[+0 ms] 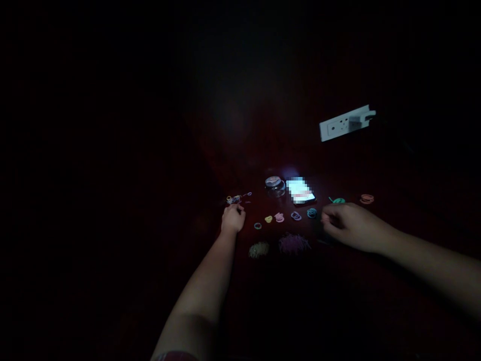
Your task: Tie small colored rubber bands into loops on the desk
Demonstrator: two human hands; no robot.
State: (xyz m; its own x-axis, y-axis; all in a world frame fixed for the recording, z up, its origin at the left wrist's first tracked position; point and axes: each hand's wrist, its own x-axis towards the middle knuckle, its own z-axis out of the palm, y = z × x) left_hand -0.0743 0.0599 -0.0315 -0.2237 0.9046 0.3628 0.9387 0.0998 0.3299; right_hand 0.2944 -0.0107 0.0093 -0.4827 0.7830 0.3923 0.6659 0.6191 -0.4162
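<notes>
Head view shows your left hand point(233, 219) resting low with its fingers curled at the near edge of a mixed cluster of small loops point(236, 199), probably so the fingertips can pick among them; whether they pinch one, you cannot tell from here. Your right hand point(347, 223) is half closed just in front of the green loops point(338, 200), partly covering them, and its fingertips are too dim to show whether anything is gripped. Between your hands run blue loops point(311, 213), purple loops point(295, 216), pink loops point(279, 217), yellow loops point(268, 219) and a dark loop point(257, 226), each set apart, seemingly to keep the colours from mixing. Orange loops point(367, 199) lie beyond your right hand. A pale heap point(258, 249) and a purple heap point(294, 243) sit nearer you, perhaps for easy reach. Behind the row, a lit phone point(300, 190) stands beside a lidded jar point(275, 185), its glow probably helping you see the colours in this darkness
</notes>
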